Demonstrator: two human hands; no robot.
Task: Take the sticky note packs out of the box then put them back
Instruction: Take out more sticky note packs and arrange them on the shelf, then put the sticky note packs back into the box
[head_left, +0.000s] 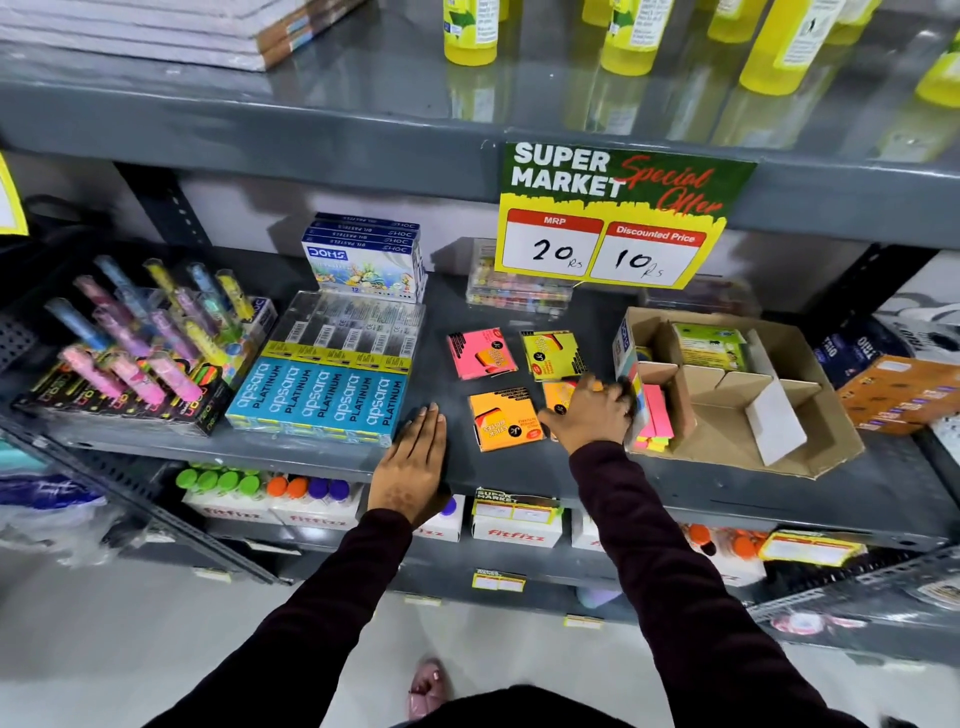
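Observation:
An open cardboard box (826, 447) with dividers stands on the grey shelf at the right. Inside it are a green pack (709, 345) at the back and pink and yellow strip notes (655, 418) in the front left compartment. On the shelf to its left lie a pink pack (481, 353), a yellow-green pack (553, 355) and an orange pack (505, 420). My right hand (589, 410) covers a second orange pack (557, 394), fingers curled on it and touching the box's left wall. My left hand (415, 462) rests flat on the shelf edge, holding nothing.
Blue pencil boxes (322, 397) lie just left of my left hand, with highlighter sets (140, 353) further left and stacked pastel boxes (363, 257) behind. A price sign (613, 218) hangs from the upper shelf. An orange packet (904, 395) sits right of the box.

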